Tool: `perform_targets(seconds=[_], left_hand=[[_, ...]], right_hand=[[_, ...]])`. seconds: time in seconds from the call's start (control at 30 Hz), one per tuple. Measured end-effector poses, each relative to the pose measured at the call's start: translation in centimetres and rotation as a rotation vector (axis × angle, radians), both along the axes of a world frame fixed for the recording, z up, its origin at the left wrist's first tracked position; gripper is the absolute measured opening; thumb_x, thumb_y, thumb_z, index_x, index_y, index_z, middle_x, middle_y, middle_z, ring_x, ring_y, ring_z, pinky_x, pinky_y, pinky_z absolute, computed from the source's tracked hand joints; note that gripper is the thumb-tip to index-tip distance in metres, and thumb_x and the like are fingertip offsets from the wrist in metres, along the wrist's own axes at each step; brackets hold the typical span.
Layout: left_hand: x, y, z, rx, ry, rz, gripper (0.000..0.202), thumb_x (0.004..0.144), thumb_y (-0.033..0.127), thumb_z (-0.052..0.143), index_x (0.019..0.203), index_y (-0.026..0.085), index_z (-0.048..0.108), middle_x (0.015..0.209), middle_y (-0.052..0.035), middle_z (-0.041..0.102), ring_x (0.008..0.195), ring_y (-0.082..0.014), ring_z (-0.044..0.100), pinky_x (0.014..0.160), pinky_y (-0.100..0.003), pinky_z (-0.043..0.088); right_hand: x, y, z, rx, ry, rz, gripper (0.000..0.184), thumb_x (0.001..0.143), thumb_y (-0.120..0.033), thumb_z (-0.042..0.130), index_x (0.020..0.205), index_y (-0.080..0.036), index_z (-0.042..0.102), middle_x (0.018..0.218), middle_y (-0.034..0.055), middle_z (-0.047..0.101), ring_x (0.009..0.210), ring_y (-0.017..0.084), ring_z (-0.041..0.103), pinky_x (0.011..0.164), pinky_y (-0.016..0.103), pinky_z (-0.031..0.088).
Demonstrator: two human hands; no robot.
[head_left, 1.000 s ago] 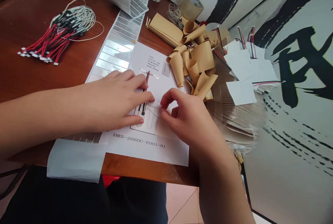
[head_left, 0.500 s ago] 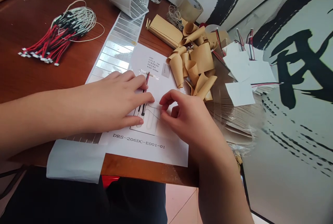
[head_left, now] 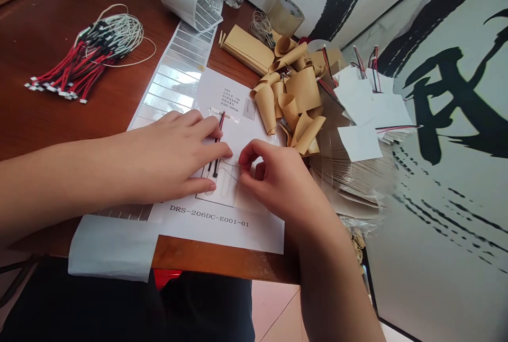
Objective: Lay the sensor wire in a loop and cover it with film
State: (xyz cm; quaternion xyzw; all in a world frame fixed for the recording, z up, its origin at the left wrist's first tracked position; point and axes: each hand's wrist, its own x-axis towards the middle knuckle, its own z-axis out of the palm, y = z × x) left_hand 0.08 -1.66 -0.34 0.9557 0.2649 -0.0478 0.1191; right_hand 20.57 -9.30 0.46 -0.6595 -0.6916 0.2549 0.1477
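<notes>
While the lead (head_left: 221, 121) is pressed flat by the left hand (head_left: 170, 156) on the sheet (head_left: 222, 228) at the near edge of the table (head_left: 206, 262), its wire (head_left: 229, 163) is pinched by the right hand (head_left: 278, 183); many spare leads (head_left: 79, 66) are judged undone.

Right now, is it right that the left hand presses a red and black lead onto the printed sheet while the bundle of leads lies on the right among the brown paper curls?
Not quite: the head view shows the bundle of leads on the left, far from the brown paper curls. The left hand does press the lead on the printed sheet.
</notes>
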Motion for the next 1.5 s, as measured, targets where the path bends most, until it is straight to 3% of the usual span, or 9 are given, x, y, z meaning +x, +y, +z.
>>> perform_targets(seconds=[0.23,0.47,0.7,0.83,1.07,1.27,1.33,1.4,1.5], left_hand=[[-0.1,0.1,-0.1,-0.001,-0.012,-0.009,0.058,0.094,0.058,0.053,0.147,0.035,0.058,0.145,-0.0111,0.054,0.127,-0.0369,0.048,0.107,-0.054,0.039],[-0.1,0.2,-0.1,-0.015,-0.018,-0.003,0.058,0.094,0.057,0.053,0.148,0.035,0.058,0.146,-0.0111,0.054,0.127,-0.0379,0.049,0.108,-0.055,0.039],[-0.1,0.3,0.1,-0.014,-0.027,-0.029,0.054,0.095,0.056,0.055,0.141,0.029,0.063,0.144,-0.0141,0.054,0.125,-0.0369,0.050,0.107,-0.054,0.041],[-0.3,0.3,0.1,-0.026,-0.059,-0.024,0.054,0.094,0.056,0.057,0.141,0.030,0.063,0.143,-0.0133,0.055,0.126,-0.0367,0.051,0.108,-0.054,0.041],[-0.5,0.3,0.6,-0.035,-0.058,-0.032,0.055,0.096,0.056,0.055,0.144,0.031,0.062,0.142,-0.0140,0.056,0.127,-0.0361,0.052,0.108,-0.054,0.042],[-0.6,0.4,1.0,-0.046,-0.052,-0.040,0.057,0.097,0.056,0.051,0.145,0.029,0.062,0.143,-0.0155,0.056,0.128,-0.0367,0.052,0.111,-0.054,0.040],[-0.6,0.4,1.1,-0.055,-0.031,-0.038,0.057,0.096,0.055,0.052,0.146,0.029,0.061,0.143,-0.0153,0.056,0.129,-0.0367,0.051,0.111,-0.054,0.039],[-0.6,0.5,1.1,-0.054,-0.018,-0.034,0.057,0.096,0.055,0.054,0.146,0.030,0.060,0.144,-0.0150,0.055,0.128,-0.0366,0.050,0.112,-0.054,0.038],[-0.5,0.5,1.0,-0.056,-0.025,-0.031,0.057,0.095,0.055,0.056,0.146,0.030,0.061,0.146,-0.0156,0.053,0.127,-0.0369,0.050,0.112,-0.054,0.038]], right_hand=[[1.0,0.4,0.4,0.087,0.032,-0.051,0.009,0.076,-0.012,0.058,0.080,-0.020,0.058,0.077,-0.0011,0.063,0.059,0.012,0.049,0.064,0.030,0.040],[1.5,0.9,-0.1,0.124,0.034,-0.159,0.007,0.074,-0.014,0.057,0.075,-0.021,0.059,0.066,-0.0020,0.057,0.063,0.015,0.048,0.061,0.029,0.037],[-0.3,0.6,-0.3,0.102,0.120,0.057,0.011,0.077,-0.012,0.053,0.076,-0.021,0.058,0.056,-0.0077,0.040,0.054,0.011,0.036,0.057,0.027,0.030],[-0.5,0.2,0.1,0.197,0.195,0.074,0.011,0.075,-0.011,0.053,0.073,-0.022,0.055,0.055,-0.0085,0.036,0.052,0.010,0.032,0.056,0.027,0.029],[0.7,0.0,0.2,0.384,0.301,-0.092,0.011,0.074,-0.013,0.055,0.074,-0.024,0.054,0.054,-0.0087,0.034,0.052,0.011,0.029,0.056,0.029,0.027],[0.7,-0.3,1.2,0.470,0.355,-0.173,0.007,0.090,-0.017,0.057,0.088,-0.023,0.059,0.059,-0.0091,0.032,0.055,0.011,0.029,0.056,0.028,0.027],[0.4,-0.7,2.6,0.431,0.264,-0.094,0.008,0.092,-0.017,0.056,0.090,-0.023,0.060,0.060,-0.0082,0.037,0.055,0.011,0.033,0.055,0.027,0.030],[0.2,-0.9,3.9,0.335,0.154,0.136,0.010,0.091,-0.014,0.056,0.088,-0.022,0.061,0.058,-0.0080,0.042,0.053,0.009,0.037,0.055,0.026,0.033],[0.6,-0.3,4.2,0.235,0.043,0.368,0.011,0.087,-0.010,0.059,0.086,-0.019,0.065,0.067,-0.0038,0.057,0.058,0.010,0.050,0.057,0.025,0.039]])
